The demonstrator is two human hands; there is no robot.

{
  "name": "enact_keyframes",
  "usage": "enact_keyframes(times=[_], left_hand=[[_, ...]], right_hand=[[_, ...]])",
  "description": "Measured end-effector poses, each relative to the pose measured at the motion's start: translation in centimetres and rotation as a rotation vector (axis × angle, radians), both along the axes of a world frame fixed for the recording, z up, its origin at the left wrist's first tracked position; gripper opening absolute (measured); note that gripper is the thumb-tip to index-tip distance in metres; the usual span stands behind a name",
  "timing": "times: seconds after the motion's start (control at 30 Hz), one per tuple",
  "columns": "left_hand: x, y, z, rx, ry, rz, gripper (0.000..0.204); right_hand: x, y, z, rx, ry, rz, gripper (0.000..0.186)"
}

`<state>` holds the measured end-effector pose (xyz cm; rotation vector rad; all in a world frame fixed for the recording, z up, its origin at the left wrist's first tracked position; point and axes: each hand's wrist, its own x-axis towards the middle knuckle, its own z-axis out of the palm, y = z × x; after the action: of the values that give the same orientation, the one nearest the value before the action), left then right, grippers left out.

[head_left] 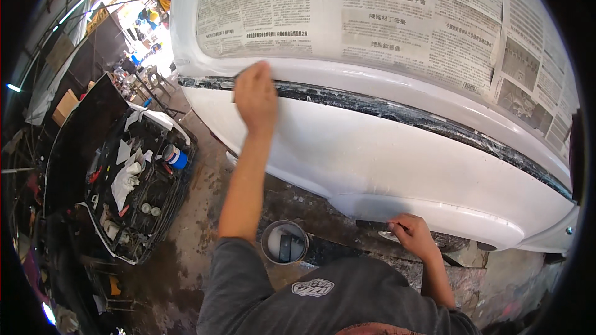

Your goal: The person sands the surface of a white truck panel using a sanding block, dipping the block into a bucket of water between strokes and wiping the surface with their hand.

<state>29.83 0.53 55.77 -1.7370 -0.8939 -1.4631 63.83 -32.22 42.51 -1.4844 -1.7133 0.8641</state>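
My left hand [256, 96] is closed over a thin dark piece, perhaps sandpaper, mostly hidden under the fingers. It presses against the white vehicle body [372, 142] at the dark, scuffed trim strip [347, 99]. Lower down to the right, my right hand [415, 237] grips a flat black block [371, 225] by one end, near the lower edge of the bodywork. Between my arms stands a round bucket [263, 243] of cloudy liquid with a dark block [286, 247] in it.
Newspaper sheets [397, 31] cover the vehicle's windows. At left, a car front with an open engine bay [158, 217] holds a blue tin [176, 158], white cloths [126, 180] and loose items. The concrete floor [192, 229] looks stained and wet. Stools [154, 77] stand beyond.
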Motion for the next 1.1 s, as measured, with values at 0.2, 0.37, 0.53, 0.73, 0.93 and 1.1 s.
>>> enact_keyframes(times=[0.2, 0.37, 0.53, 0.73, 0.93, 1.1], left_hand=[[-0.2, 0.1, -0.3, 0.030, 0.076, 0.036, 0.031], [0.1, 0.0, -0.8, -0.063, -0.132, 0.054, 0.032], [3.8, -1.9, -1.1, -0.042, 0.035, -0.057, 0.031], [1.6, -1.5, 0.2, -0.031, -0.010, 0.069, 0.029], [11.2, -11.0, 1.8, -0.116, 0.072, -0.227, 0.026], [10.7, -22.8, 0.6, -0.673, -0.076, -0.734, 0.025]], right_hand=[[-0.1, 0.2, 2.5, 0.038, -0.058, 0.006, 0.015], [0.9, -0.9, 2.0, 0.029, 0.003, -0.027, 0.015], [1.2, -0.5, 2.6, 0.051, -0.068, 0.001, 0.016], [1.7, -1.7, 1.6, 0.056, -0.028, 0.015, 0.014], [-0.6, 1.1, 2.8, 0.190, 0.102, -0.019, 0.017], [-4.7, 3.5, 6.5, 0.596, 0.454, -0.278, 0.024]])
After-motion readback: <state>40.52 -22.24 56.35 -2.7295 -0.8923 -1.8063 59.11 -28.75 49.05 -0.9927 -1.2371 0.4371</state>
